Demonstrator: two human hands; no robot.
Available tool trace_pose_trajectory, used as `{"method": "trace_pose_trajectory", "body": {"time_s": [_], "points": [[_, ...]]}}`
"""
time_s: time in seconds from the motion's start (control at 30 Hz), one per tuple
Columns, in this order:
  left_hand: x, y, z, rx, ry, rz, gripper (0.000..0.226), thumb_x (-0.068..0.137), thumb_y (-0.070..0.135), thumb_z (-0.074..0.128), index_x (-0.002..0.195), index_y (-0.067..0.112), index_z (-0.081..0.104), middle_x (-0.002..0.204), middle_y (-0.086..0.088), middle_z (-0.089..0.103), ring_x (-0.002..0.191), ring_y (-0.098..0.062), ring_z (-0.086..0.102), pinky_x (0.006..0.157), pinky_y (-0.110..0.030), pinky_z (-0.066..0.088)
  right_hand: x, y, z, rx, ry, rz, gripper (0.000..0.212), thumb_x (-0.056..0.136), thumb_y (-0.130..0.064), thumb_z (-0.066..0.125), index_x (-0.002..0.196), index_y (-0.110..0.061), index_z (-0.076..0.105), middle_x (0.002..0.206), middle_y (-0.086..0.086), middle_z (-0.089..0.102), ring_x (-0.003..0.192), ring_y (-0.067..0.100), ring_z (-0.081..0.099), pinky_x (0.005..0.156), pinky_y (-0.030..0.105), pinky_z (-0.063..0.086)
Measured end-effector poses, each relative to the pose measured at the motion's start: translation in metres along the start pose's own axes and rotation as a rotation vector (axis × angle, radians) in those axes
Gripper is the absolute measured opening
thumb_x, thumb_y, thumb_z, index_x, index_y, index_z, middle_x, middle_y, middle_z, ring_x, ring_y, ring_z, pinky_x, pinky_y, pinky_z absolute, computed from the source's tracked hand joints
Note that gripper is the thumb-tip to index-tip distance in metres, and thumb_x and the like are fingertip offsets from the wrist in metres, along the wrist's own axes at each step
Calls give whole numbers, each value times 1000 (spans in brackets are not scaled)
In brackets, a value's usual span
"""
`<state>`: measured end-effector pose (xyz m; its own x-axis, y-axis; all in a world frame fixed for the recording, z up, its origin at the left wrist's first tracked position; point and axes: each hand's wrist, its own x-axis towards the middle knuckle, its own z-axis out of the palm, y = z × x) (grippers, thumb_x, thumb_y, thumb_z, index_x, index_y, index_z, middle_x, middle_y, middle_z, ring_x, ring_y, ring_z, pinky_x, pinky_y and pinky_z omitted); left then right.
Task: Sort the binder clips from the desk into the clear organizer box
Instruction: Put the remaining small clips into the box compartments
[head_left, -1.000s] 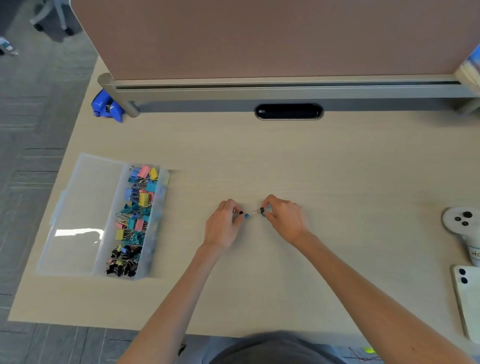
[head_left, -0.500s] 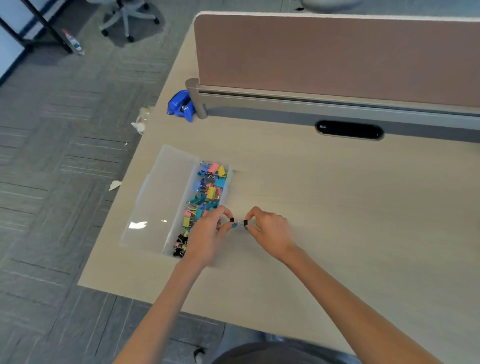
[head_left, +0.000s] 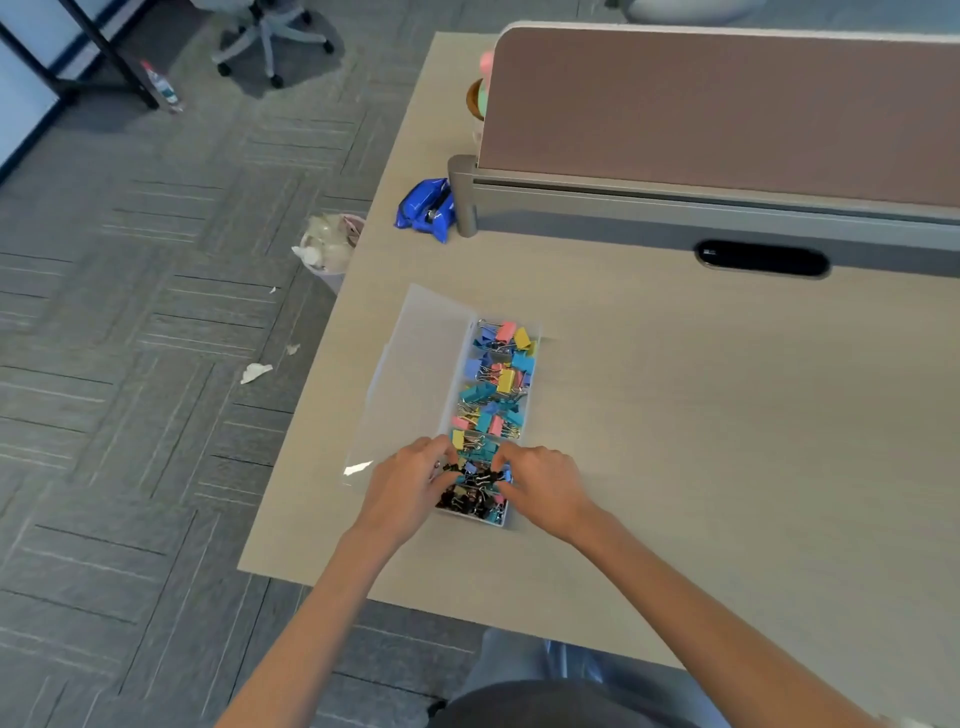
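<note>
The clear organizer box lies on the desk with its lid folded open to the left. Its tray holds several binder clips: pink, yellow and blue ones at the far end, black ones at the near end. Both hands hover over the near end. My left hand pinches a small binder clip at its fingertips. My right hand pinches another small clip just right of it, above the black ones. The fingers hide most of both clips.
A blue pouch lies by the post of the brown desk partition. A black cable slot sits in the desk behind the box. The desk's left edge runs close to the lid, with a waste bin on the floor beyond.
Both hands have moved left from the bare desk to above the near end of the box, each carrying its small clip. The camera view has turned left with them.
</note>
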<state>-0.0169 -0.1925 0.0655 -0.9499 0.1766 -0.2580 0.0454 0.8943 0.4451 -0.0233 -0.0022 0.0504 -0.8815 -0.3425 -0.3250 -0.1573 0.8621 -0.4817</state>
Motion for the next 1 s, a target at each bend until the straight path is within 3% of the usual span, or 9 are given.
{"method": "trace_pose_trajectory", "body": {"time_s": [0.13, 0.27, 0.37, 0.53, 0.63, 0.83, 1.0], "points": [[-1, -15, 4, 19, -43, 28, 20, 86, 29, 68, 103, 24, 57, 97, 9, 59, 75, -12, 50, 63, -29, 38, 1, -8, 3, 24, -31, 9, 33, 89, -28, 62, 119, -20, 52, 113, 2, 65, 100, 27, 62, 79, 34, 45], [-4, -22, 7, -45, -45, 44, 23, 86, 22, 68, 106, 23, 57, 94, 9, 55, 78, -12, 52, 64, -27, 40, 1, -13, 8, 141, -36, 19, 32, 86, -13, 64, 115, -15, 52, 108, 4, 60, 88, 22, 60, 75, 33, 49], [-5, -24, 9, -125, -66, 64, 22, 88, 10, 61, 107, 20, 57, 100, 6, 57, 77, -10, 53, 70, -29, 46, 2, -15, 13, 248, -41, 26, 35, 82, -3, 61, 114, -15, 52, 121, 4, 55, 83, 18, 58, 76, 31, 49], [-7, -24, 10, -188, -85, 71, 28, 88, -1, 50, 110, 14, 59, 103, 2, 61, 92, -13, 57, 83, -34, 50, 0, -14, 18, 306, -39, 37, 45, 81, 3, 60, 120, -15, 51, 119, 2, 60, 107, 15, 58, 91, 32, 49], [-8, -23, 8, -180, -70, 75, 29, 90, 0, 47, 113, 14, 59, 105, 3, 63, 94, -10, 58, 82, -31, 51, -2, -12, 16, 338, -29, 45, 50, 79, 8, 58, 123, -15, 52, 119, 0, 61, 109, 12, 58, 94, 27, 48], [-8, -26, -5, -162, 131, 37, 26, 90, 3, 49, 104, 20, 62, 103, 11, 60, 86, -5, 54, 70, -24, 44, -5, -8, 10, 335, 106, 49, 42, 80, 10, 48, 115, -11, 59, 109, 2, 62, 98, 12, 58, 88, 28, 50], [3, -36, -16, -163, 298, 14, 21, 89, 5, 56, 100, 23, 61, 105, 9, 57, 94, -9, 55, 71, -32, 50, -2, -2, 7, 346, 195, 68, 37, 79, 12, 47, 103, -12, 62, 98, -3, 60, 88, 11, 59, 82, 27, 51]]}}
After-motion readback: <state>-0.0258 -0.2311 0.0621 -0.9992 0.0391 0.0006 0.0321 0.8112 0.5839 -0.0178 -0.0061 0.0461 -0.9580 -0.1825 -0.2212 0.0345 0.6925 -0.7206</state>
